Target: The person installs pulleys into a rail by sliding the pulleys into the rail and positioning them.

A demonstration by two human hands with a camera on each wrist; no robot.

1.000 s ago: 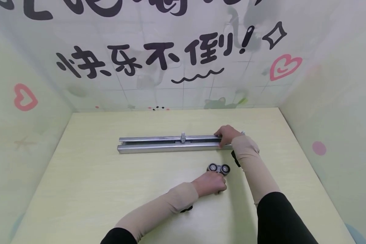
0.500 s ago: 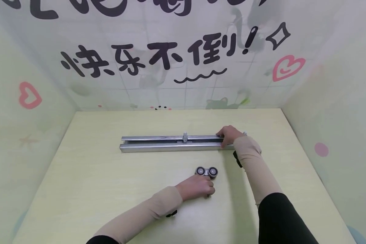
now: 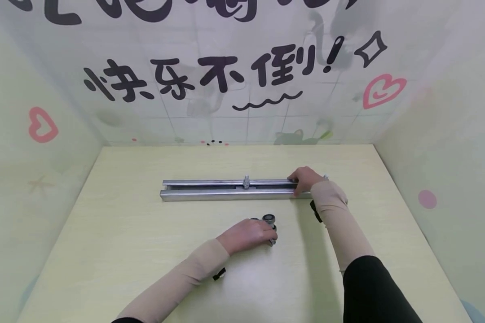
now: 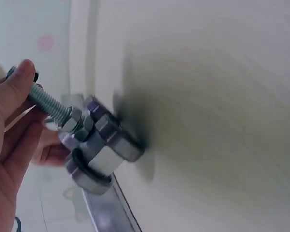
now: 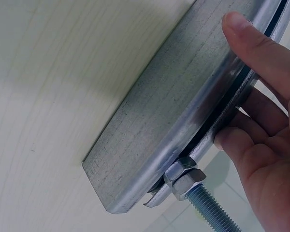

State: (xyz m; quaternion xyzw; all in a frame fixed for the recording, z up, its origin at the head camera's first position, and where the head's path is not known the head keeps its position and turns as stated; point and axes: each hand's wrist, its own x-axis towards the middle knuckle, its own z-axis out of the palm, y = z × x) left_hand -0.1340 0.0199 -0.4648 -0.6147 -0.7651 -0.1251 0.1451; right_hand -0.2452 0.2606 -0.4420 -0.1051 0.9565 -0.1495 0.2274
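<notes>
My left hand pinches a roller trolley by the end of its threaded bolt. The trolley is metal with several small wheels and nuts at the bolt's base; in the head view my fingers cover part of it. It is held tilted in front of a steel C-channel track. My right hand grips the track near its right end, thumb on the near side and fingers on the far side. Beside that hand, a threaded bolt with nuts stands out of the track's slot.
Midway along the track another upright bolt rises from the slot. The pale wooden tabletop meets printed panels at the back and on both sides.
My left hand has carried the trolley leftward over the table and turned it, so its wheels face differently and are partly covered. My right hand keeps its grip on the track.
</notes>
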